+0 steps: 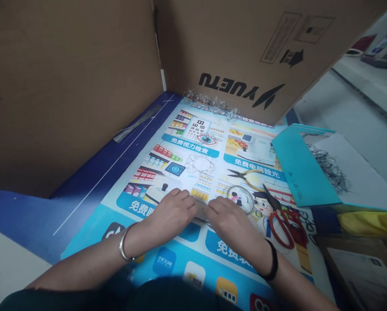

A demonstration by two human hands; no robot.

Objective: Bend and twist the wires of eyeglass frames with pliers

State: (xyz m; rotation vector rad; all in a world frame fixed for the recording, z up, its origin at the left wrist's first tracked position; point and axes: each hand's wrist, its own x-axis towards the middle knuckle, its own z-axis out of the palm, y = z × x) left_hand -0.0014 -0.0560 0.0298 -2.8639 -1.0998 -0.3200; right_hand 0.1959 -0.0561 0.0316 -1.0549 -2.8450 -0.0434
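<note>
Both hands are close together above a printed poster (pixel 180 103) on the table. My left hand (pixel 172 216), with a silver bangle at its wrist, has its fingers curled down. My right hand (pixel 227 220), a dark band on its wrist, is closed in the same way. Whatever the fingertips pinch is hidden, though something thin seems to lie between them. Just beyond them is a loose bunch of thin wire loops (pixel 201 164). Beside my right hand lie a round wire coil (pixel 253 201), yellow-handled pliers (pixel 252 178) and red-handled scissors (pixel 284 231).
Cardboard walls (pixel 83 86) stand at the left and back. A tangled wire heap (pixel 209 103) sits against the back wall, straight wires (pixel 137 125) at left. A turquoise folder (pixel 300 172) at right holds wire pieces (pixel 329 168). Nearer are a yellow item (pixel 368 222) and a brown box (pixel 358 268).
</note>
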